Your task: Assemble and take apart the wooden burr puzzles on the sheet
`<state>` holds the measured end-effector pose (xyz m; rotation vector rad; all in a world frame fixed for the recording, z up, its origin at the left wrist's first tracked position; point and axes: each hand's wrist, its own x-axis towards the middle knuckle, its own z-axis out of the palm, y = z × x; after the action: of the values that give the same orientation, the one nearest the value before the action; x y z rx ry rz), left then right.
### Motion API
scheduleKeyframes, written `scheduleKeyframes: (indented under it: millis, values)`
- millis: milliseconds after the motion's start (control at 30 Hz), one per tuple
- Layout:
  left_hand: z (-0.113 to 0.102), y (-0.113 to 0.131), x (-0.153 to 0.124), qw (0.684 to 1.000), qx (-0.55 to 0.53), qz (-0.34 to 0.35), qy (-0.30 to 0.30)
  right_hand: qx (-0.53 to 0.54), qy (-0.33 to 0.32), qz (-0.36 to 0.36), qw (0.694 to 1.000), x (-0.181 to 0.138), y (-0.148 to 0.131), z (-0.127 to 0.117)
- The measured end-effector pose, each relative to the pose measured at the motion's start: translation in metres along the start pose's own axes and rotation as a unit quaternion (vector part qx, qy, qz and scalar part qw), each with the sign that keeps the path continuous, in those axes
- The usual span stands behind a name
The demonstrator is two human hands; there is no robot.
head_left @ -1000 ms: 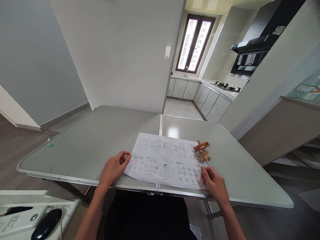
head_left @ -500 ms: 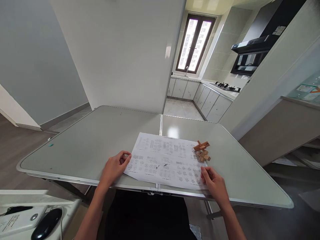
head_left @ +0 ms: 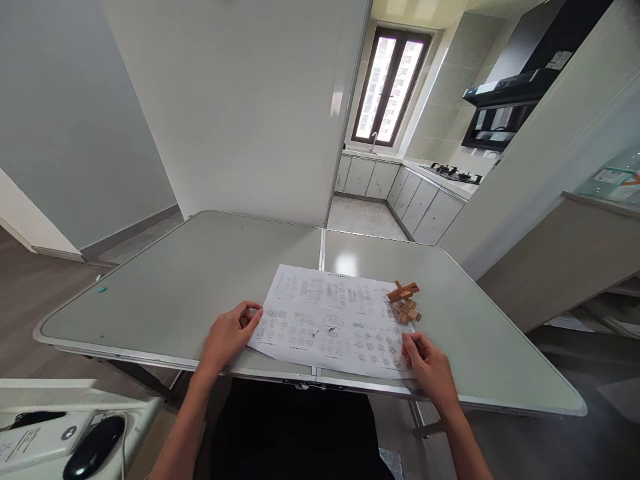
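Note:
A white printed sheet of paper (head_left: pixel 320 313), covered in small diagrams, lies flat near the table's front edge. My left hand (head_left: pixel 231 335) pinches the sheet's left edge between thumb and fingers. At the lower right edge my right hand (head_left: pixel 429 365) holds the paper the same way, fingers curled. Several notched wooden puzzle pieces rest on the sheet's right side: a dark brown crossed group (head_left: pixel 403 291) lies behind a lighter group (head_left: pixel 407 311). Neither hand touches the wooden pieces.
The sheet lies across the seam of a pale folding table (head_left: pixel 165 287) with a metal rim. A small teal bit (head_left: pixel 101 290) is at its left. A black computer mouse (head_left: pixel 95 448) sits on a white surface at lower left. A white wall panel (head_left: pixel 240 113) rises behind the table.

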<state>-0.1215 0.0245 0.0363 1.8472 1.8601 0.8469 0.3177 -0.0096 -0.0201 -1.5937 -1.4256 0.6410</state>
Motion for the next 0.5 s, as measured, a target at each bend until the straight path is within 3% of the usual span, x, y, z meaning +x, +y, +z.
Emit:
scheduleKeyframes:
  millis: [333,433,500]
  values:
    - [0.0,0.0,-0.001,1.0,-0.011,0.001,0.0,0.021,-0.031,0.012,0.999,0.002,0.005,-0.002]
    - [0.0,0.0,-0.004,1.0,-0.01,0.002,0.002,0.066,-0.064,0.018,0.996,0.01,0.009,-0.009]
    - [0.0,0.0,-0.005,1.0,-0.01,-0.001,0.003,0.045,-0.051,0.009,0.998,0.019,0.012,-0.017]
